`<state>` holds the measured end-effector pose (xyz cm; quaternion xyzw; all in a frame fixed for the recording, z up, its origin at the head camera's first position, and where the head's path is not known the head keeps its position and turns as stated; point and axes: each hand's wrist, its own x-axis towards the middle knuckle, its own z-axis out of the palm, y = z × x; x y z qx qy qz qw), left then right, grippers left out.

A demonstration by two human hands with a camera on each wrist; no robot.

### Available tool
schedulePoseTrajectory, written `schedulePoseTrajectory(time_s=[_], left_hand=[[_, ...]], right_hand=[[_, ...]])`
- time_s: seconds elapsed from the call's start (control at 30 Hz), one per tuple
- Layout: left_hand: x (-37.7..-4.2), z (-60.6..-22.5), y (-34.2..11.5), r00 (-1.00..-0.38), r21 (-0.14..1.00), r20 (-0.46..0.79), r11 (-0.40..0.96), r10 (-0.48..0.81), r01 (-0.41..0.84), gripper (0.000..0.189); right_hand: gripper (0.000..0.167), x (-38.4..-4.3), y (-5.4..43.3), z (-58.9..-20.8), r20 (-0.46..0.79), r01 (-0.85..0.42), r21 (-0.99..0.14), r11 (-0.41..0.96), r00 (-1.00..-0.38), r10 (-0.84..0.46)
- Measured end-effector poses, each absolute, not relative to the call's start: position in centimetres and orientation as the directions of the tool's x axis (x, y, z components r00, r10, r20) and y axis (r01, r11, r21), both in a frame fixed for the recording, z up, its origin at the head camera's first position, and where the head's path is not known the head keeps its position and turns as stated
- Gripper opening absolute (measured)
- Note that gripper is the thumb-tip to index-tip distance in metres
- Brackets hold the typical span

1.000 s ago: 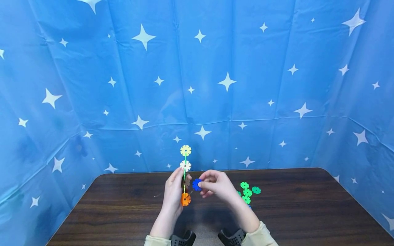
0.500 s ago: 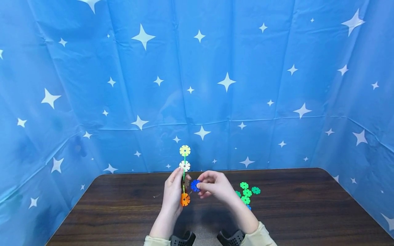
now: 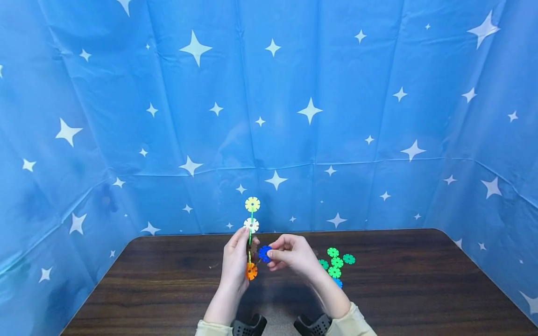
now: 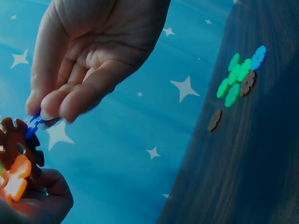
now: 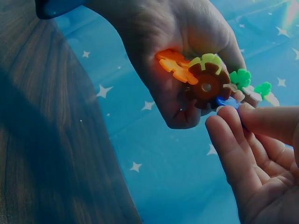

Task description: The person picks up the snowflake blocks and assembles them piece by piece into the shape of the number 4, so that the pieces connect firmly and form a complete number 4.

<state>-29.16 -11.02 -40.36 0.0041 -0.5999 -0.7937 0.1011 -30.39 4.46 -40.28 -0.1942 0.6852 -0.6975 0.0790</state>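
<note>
In the head view my left hand (image 3: 235, 259) holds an upright chain of slotted snowflake discs. The chain has a yellow disc (image 3: 252, 204) at its top, a white disc (image 3: 251, 225) below, green ones edge-on between, and an orange disc (image 3: 252, 271) at the bottom. A brown disc (image 5: 196, 85) of the chain faces the right wrist camera. Between thumb and fingers, my right hand (image 3: 294, 254) pinches a blue disc (image 3: 264, 254). Its edge meets the brown disc's rim in both wrist views; how deep their slots sit together I cannot tell.
Several loose green discs (image 3: 336, 262) lie on the dark wooden table (image 3: 420, 280) right of my right forearm, with a light blue disc (image 3: 338, 283) beside them. Brown discs (image 4: 215, 120) lie near them. A blue star-patterned curtain (image 3: 344, 93) surrounds the table's back and sides.
My right hand has brought the blue disc slightly left, closer to the chain. The left hand keeps its hold on the chain and has shifted barely left.
</note>
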Motion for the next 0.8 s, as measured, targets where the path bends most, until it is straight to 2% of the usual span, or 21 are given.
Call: schedulePoseTrajectory(time_s=[0.17,0.37,0.63,0.8], left_hand=[[-29.1,-40.3,-10.9,-0.979,0.958,0.138,-0.229,-0.152,0.171,0.032],[-29.1,-40.3,-11.1,-0.984,0.951,0.122,-0.269,-0.131,0.154,0.033],[-29.1,-40.1,-11.3,-0.985,0.946,0.122,-0.286,-0.119,0.152,0.032],[-29.1,-40.0,-11.3,-0.985,0.942,0.119,-0.299,-0.126,0.152,0.03]], right_hand=[[0.015,-30.6,4.5,-40.5,0.159,-0.151,-0.987,-0.052,-0.908,-0.387],[0.016,-30.5,4.6,-40.3,0.139,-0.125,-0.99,-0.062,-0.912,-0.386],[0.029,-30.9,5.5,-39.7,0.12,-0.14,-0.99,0.013,-0.894,-0.433],[0.032,-31.6,7.4,-39.8,0.105,-0.139,-0.989,0.052,-0.904,-0.416]])
